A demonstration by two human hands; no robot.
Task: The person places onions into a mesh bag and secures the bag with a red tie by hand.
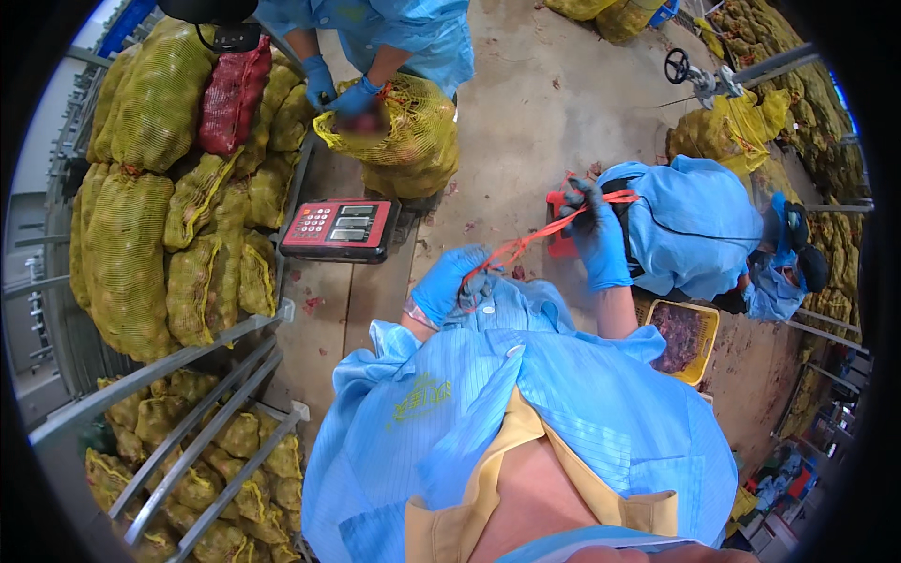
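Note:
My left hand, in a blue glove, grips one end of a bundle of thin orange-red plastic ties close to my shirt front. The ties stretch up to my right hand, also gloved in blue with dark grime on the fingers, which pinches their other end. Ahead and to the left, a scale with a red display panel stands near the rack. Beyond it, a co-worker's gloved hands are at the opening of a full yellow mesh sack; the contents at its mouth are blurred.
Stuffed yellow mesh sacks and a red mesh sack are piled at left behind metal rails. At right, a bending co-worker is close to a yellow crate of dark red pieces. A valve juts from a pipe.

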